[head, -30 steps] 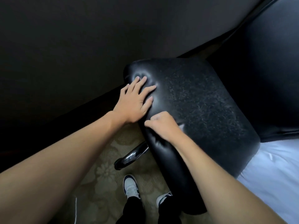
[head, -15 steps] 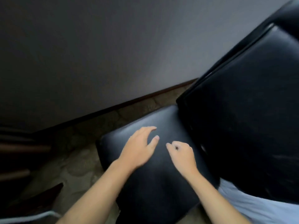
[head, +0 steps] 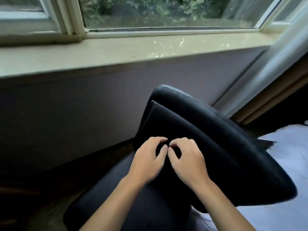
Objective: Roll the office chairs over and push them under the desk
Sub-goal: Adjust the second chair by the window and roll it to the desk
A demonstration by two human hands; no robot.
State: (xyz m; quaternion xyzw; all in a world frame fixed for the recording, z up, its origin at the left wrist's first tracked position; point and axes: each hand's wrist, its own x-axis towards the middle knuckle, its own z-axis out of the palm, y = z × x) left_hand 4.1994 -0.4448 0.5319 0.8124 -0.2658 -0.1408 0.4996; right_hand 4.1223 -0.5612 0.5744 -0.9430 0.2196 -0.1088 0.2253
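A black leather office chair fills the middle of the head view. Its backrest [head: 208,130] leans up and to the right, and its seat [head: 133,197] lies below, toward me. My left hand [head: 148,162] and my right hand [head: 186,160] hover side by side over the place where the seat meets the backrest. Both have curled, spread fingers and hold nothing; whether they touch the leather I cannot tell. The chair's base and wheels are hidden, and no desk is in view.
A grey wall [head: 83,114] under a cream windowsill [head: 116,52] stands just behind the chair. A window [head: 166,12] shows green plants. A pale curtain [head: 270,64] hangs at the right. White bedding [head: 286,164] lies against the chair's right side. Patterned carpet [head: 50,214] is at the lower left.
My view has tilted up from the seat and floor to the backrest and window. Both hands have lifted off the seat's front and come together nearer the backrest.
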